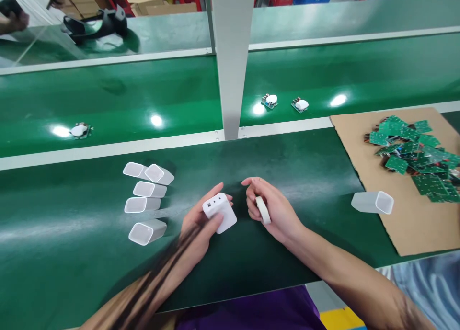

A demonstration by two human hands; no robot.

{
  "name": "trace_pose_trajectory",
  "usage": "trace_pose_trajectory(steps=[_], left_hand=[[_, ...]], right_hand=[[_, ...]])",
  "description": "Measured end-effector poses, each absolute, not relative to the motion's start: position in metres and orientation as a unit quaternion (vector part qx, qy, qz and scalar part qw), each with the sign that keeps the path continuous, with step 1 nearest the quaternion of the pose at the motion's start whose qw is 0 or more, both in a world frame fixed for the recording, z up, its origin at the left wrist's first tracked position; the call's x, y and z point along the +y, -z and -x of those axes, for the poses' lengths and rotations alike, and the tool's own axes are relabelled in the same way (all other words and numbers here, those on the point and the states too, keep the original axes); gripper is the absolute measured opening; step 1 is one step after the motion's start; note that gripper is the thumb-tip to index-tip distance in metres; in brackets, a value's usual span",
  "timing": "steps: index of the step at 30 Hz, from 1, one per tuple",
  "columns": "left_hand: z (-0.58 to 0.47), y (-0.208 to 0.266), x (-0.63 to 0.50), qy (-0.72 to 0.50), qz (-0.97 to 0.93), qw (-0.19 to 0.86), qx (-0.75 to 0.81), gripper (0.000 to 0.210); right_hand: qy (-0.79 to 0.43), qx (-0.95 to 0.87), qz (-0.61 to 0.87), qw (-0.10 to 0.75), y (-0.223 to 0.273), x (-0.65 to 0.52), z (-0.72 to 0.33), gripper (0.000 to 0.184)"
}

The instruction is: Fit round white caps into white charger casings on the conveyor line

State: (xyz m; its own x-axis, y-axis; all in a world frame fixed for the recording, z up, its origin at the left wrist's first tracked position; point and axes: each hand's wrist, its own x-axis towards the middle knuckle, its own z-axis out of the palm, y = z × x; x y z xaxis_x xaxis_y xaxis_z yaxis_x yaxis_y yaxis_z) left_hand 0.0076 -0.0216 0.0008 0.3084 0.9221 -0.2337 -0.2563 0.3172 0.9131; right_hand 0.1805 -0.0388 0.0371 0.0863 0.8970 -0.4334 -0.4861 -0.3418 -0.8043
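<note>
My left hand (204,220) is closed around a white charger (222,214), its thumb lying across the broad face. The charger's end with several small ports points up and away from me. To the right, my right hand (269,208) has its fingers curled round a narrow, cream-white curved piece (263,210), seen edge-on; it could be a small roll of tape. Its index finger stretches toward the charger without touching it. Left of my hands lie several white, open-ended plastic housings (148,232). Another housing (372,202) rests at the right, partly on the cardboard.
On the right, a cardboard sheet (359,148) bears a heap of green circuit boards (409,150). Beyond the bench edge, a green belt carries a few assembled boards (300,104). A grey upright post (232,62) stands in front of me. Another person's hand (16,22) shows at upper left.
</note>
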Motion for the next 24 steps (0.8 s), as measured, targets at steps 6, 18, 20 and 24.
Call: trace_pose_trajectory(steps=[6,18,20,24], left_hand=[[-0.016,-0.005,-0.014,-0.409,-0.299,0.786,0.354,0.038],[-0.005,0.01,-0.024,-0.408,-0.432,0.753,0.283,0.033],[-0.005,0.009,-0.025,-0.408,-0.464,0.74,0.265,0.03],[-0.005,0.009,-0.027,-0.425,-0.567,0.652,0.27,0.025]], right_hand=[[-0.739,-0.168,0.446,0.475,-0.047,-0.042,-0.184,0.034],[-0.627,-0.431,0.453,0.464,-0.046,-0.052,-0.185,0.029],[-0.535,-0.512,0.494,0.456,-0.041,-0.056,-0.183,0.021],[-0.332,-0.665,0.518,0.425,-0.038,-0.063,-0.178,0.013]])
